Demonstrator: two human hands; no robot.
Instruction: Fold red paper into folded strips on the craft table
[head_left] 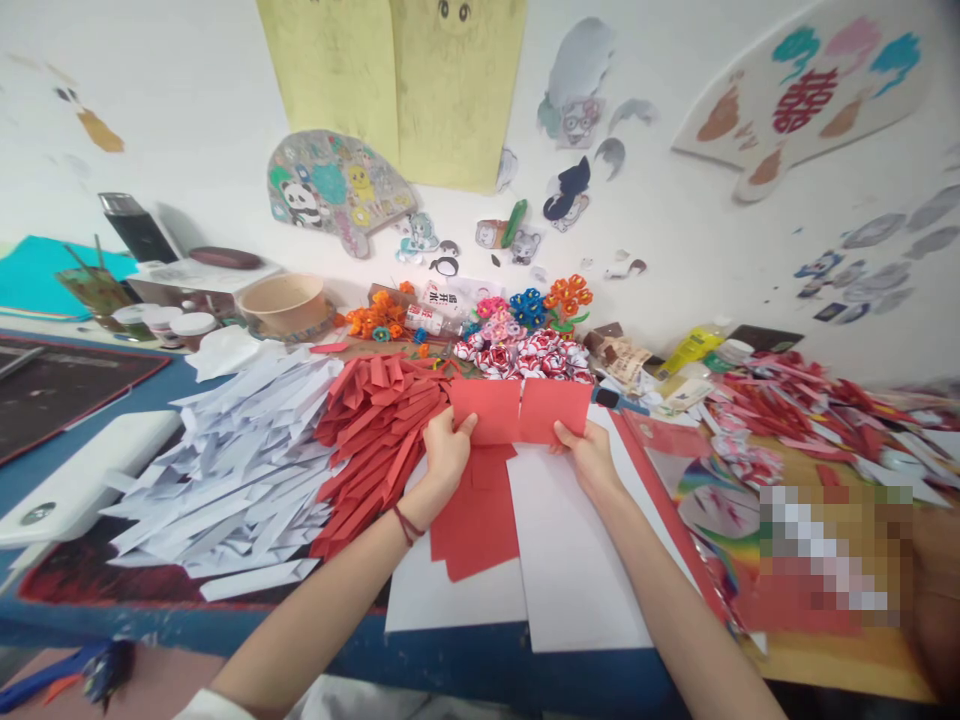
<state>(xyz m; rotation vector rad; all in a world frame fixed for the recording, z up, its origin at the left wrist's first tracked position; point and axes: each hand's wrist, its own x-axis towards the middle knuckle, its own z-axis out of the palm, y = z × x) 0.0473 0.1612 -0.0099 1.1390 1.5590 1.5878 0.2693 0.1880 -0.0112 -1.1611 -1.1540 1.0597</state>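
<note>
Between left hand (448,455) and right hand (595,458), red paper (495,412), pinched by both

The left hand (448,447) and the right hand (589,455) hold up red paper (487,412) between them, pinched with thumbs in front. A thin gap runs down near its middle. Below the hands lie more red sheets (476,530) and white sheets (581,570). Just left of the left hand is a pile of red strips (375,430), and past that a big pile of white strips (232,470). Beyond the hands sit red and white flowers (529,355), with blue flowers (529,308) behind them. Far left of the left hand is a round bowl (283,305).
</note>
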